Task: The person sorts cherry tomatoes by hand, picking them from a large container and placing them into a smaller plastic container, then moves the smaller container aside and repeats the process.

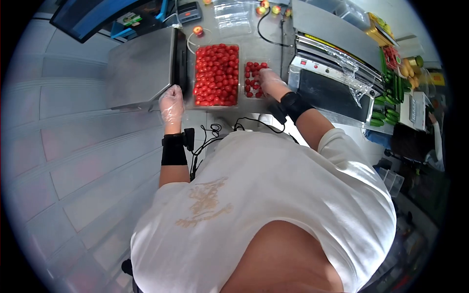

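Note:
A large clear container (239, 68) is heaped with red cherry tomatoes (217, 73). Just right of it stands a smaller clear tray (245, 95) with fewer cherry tomatoes (252, 73), spread in a loose layer. My right hand (272, 82), in a thin clear glove, reaches over the right side of this small tray; its fingertips touch or hover at the tomatoes and are mostly hidden. My left hand (172, 102), gloved too, is closed in a fist left of the large container, by the table's front edge; what it holds, if anything, is hidden.
A metal box-like surface (139, 68) lies left of my left hand. A film wrapping machine (332, 83) stands on the right, with cucumbers (391, 93) beyond. At the back are an apple (198, 31), clear trays (232, 17) and a monitor (93, 17). Another person's arm (436, 132) shows far right.

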The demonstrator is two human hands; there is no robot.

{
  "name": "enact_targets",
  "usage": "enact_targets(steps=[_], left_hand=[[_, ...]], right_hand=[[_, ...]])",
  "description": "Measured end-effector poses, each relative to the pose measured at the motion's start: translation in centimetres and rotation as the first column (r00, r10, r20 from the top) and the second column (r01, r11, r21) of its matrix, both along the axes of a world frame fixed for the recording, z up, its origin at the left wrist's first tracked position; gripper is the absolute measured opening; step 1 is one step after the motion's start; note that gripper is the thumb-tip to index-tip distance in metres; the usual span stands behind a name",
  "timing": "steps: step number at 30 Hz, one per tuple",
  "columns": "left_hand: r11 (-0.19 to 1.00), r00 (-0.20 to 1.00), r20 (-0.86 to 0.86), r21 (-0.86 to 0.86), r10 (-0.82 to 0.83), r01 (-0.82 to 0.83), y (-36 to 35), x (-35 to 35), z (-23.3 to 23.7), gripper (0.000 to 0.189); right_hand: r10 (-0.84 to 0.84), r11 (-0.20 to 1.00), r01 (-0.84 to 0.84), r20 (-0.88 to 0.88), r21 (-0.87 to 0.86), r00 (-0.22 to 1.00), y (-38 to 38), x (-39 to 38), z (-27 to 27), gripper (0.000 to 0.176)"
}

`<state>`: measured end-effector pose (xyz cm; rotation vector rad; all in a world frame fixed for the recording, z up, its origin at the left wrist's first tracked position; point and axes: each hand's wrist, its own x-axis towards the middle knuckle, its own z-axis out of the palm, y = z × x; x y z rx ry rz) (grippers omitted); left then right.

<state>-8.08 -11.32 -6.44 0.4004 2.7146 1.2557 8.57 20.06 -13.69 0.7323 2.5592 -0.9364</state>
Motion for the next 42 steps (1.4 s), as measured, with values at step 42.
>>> enact_targets(steps=[42], left_hand=[[0.903,0.917,-0.178,-0.318,-0.356,0.289,9.1,1.0,2.2,0.05]], right_hand=[[0.093,0.965,-0.015,-0.287,0.263,0.953,-6.0,-11.5,6.1,0.033]])
